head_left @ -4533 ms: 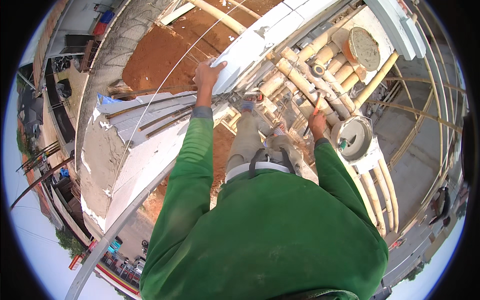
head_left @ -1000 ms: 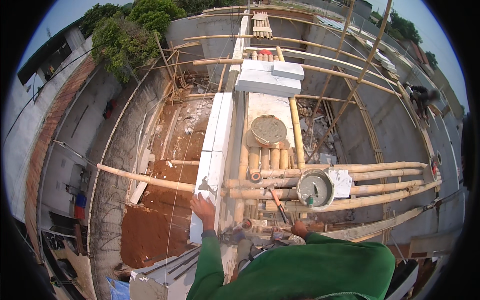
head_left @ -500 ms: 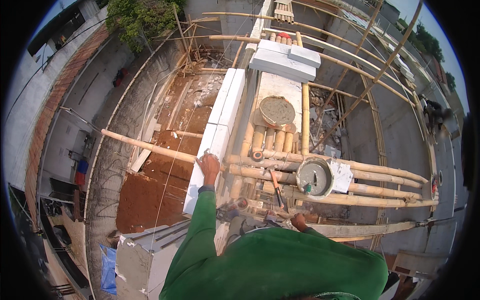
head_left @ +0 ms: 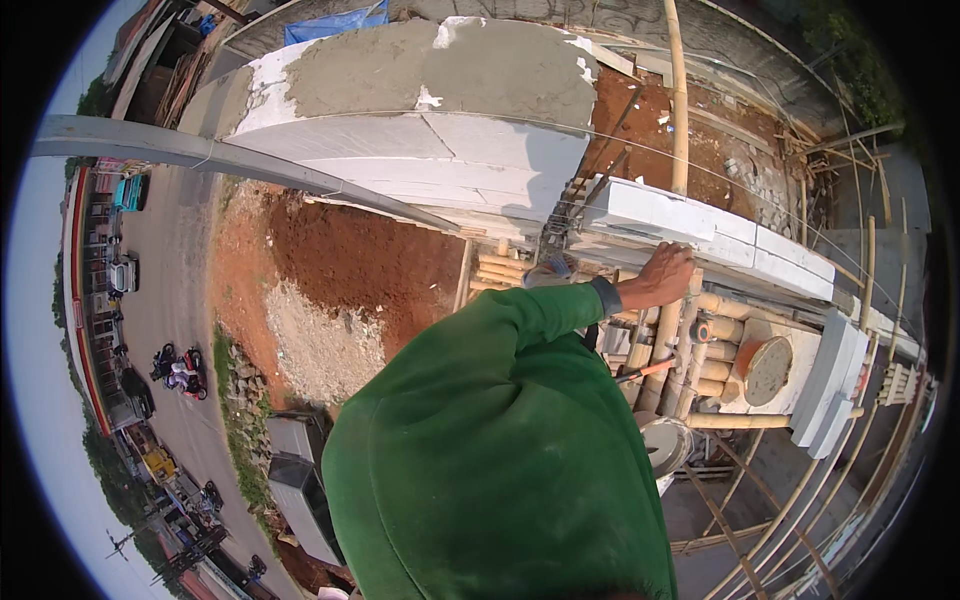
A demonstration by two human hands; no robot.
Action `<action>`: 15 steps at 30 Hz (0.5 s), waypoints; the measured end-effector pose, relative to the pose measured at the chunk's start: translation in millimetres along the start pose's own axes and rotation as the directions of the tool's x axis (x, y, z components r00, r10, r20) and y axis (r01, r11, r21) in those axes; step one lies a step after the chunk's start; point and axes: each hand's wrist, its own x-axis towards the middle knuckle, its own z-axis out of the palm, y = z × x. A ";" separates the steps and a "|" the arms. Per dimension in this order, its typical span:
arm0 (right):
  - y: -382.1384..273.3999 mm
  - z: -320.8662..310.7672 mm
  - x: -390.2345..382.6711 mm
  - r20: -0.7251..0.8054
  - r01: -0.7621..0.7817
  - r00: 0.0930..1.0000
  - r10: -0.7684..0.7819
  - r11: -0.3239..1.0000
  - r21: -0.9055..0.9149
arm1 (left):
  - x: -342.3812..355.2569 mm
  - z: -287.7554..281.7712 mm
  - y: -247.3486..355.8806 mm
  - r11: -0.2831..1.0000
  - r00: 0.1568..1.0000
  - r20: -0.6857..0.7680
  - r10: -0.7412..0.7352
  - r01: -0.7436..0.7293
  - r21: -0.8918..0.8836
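My left hand [head_left: 660,278], at the end of a green sleeve, reaches to the near side of a row of white blocks [head_left: 735,238]. Its fingers lie bent but loose at the block edge, apparently touching it, and nothing shows in them. Below that hand, a tool with an orange handle [head_left: 648,370] lies by the bamboo poles. A small round orange-and-black thing [head_left: 703,330] sits on the bamboo. My right hand is out of the picture, and my green-sleeved body covers much of the lower middle.
A round tub of grey mortar [head_left: 768,372] stands on the bamboo platform, with a second bucket [head_left: 665,445] nearer. White blocks [head_left: 832,375] are stacked beyond. A wall topped with grey mortar [head_left: 500,70] rises behind. A metal beam [head_left: 300,180] crosses at left, above red soil [head_left: 360,265] and a road [head_left: 180,290].
The view has swung far to the left, bringing the mortar-topped wall and road into sight. My left hand stays at the block row, now on its near side. My right hand has left view.
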 end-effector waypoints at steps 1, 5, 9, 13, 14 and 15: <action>-5.5 -1.5 3.1 0.007 0.013 1.000 -0.012 1.000 -0.014 | -9.6 -7.6 5.4 0.999 1.000 0.018 0.024 -0.023 -0.044; -20.2 -4.0 15.2 0.023 0.059 0.998 -0.058 0.997 -0.044 | -51.5 -29.7 20.6 0.953 0.997 -0.003 -0.077 0.073 -0.294; -24.5 -6.4 22.6 0.026 0.090 0.996 -0.088 0.994 -0.057 | -72.9 -36.4 -0.8 0.936 0.951 0.222 -0.215 0.265 -0.230; -22.5 -10.8 23.0 0.014 0.093 0.996 -0.092 0.994 -0.055 | -99.5 -31.6 -27.7 0.944 0.948 0.185 -0.258 0.288 -0.162; -22.0 -11.4 22.7 0.008 0.094 0.996 -0.093 0.994 -0.055 | -102.7 -30.9 -37.2 0.936 0.936 0.223 -0.273 0.312 -0.165; -21.0 -12.1 21.8 0.008 0.091 0.996 -0.090 0.994 -0.054 | -107.6 -28.5 -42.7 0.934 0.922 0.265 -0.283 0.328 -0.141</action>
